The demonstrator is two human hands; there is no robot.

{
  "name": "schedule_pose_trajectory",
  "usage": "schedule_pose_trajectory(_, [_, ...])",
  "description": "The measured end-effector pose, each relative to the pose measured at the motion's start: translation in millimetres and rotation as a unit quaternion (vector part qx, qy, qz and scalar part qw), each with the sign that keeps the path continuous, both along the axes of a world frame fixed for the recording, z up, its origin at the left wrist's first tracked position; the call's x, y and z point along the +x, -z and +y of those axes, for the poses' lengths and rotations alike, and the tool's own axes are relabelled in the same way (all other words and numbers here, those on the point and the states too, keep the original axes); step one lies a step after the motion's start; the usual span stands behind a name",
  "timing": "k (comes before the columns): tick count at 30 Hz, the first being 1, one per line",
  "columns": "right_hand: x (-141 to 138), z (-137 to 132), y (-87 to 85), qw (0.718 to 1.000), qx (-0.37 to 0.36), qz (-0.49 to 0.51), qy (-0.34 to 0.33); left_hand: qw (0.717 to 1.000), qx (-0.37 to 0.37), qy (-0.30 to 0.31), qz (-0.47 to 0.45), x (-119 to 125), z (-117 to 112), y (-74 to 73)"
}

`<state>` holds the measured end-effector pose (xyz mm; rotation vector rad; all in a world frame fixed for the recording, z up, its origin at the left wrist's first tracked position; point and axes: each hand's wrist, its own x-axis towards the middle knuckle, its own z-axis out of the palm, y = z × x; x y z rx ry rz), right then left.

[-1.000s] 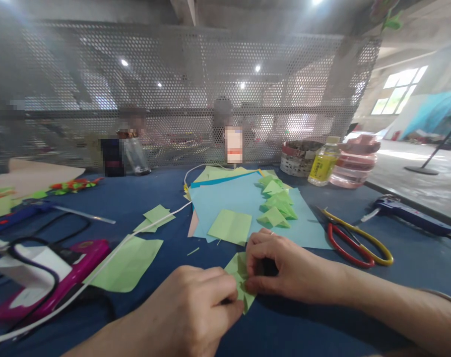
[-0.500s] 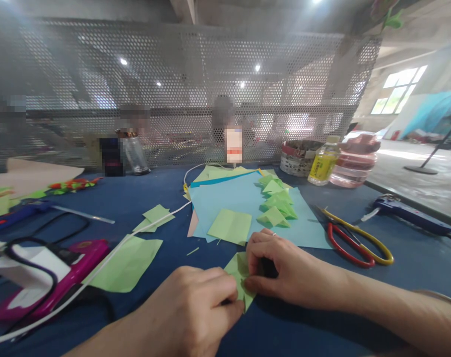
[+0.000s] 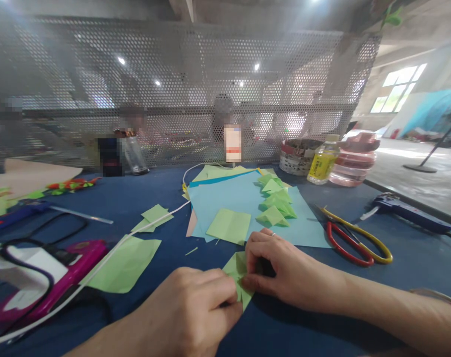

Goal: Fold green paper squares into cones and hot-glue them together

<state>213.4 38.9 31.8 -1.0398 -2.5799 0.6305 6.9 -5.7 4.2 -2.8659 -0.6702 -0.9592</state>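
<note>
Between my hands lies a small green paper piece [image 3: 237, 266] with creases in it, low over the blue table. My left hand [image 3: 201, 302] has its fingers closed on the paper's lower left part. From the other side, my right hand [image 3: 275, 265] pinches the paper's right edge between bent fingers and thumb. Both hands hide much of the sheet. Just beyond them, a creased green square [image 3: 229, 225] rests on light blue sheets [image 3: 218, 198]. Several folded green paper pieces [image 3: 275, 201] form a row on the right of those sheets.
Scissors [image 3: 354, 238] with red and yellow handles lie at right, near a blue glue gun [image 3: 411, 213]. Loose green sheets [image 3: 124, 265], a white cable [image 3: 113, 255] and a magenta device [image 3: 54, 282] are at left. Bottles [image 3: 324, 161] and a basket [image 3: 297, 157] stand at the back.
The camera view has shifted very slightly. Both hands keep nearly the same hold on the green paper, with no clear movement.
</note>
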Motion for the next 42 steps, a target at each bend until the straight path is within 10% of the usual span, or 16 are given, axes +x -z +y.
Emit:
schedule_pose_trajectory(15, [0.9, -2.3, -0.9, 1.000, 0.010, -0.008, -0.008, 0.997, -0.017, -0.057, 0.039, -3.4, -8.4, -14.2])
schedule_pose_trajectory(42, [7.2, 4.9, 0.9, 0.998, -0.033, 0.042, 0.016, 0.999, -0.025, -0.026, -0.029, 5.2, 9.1, 25.9])
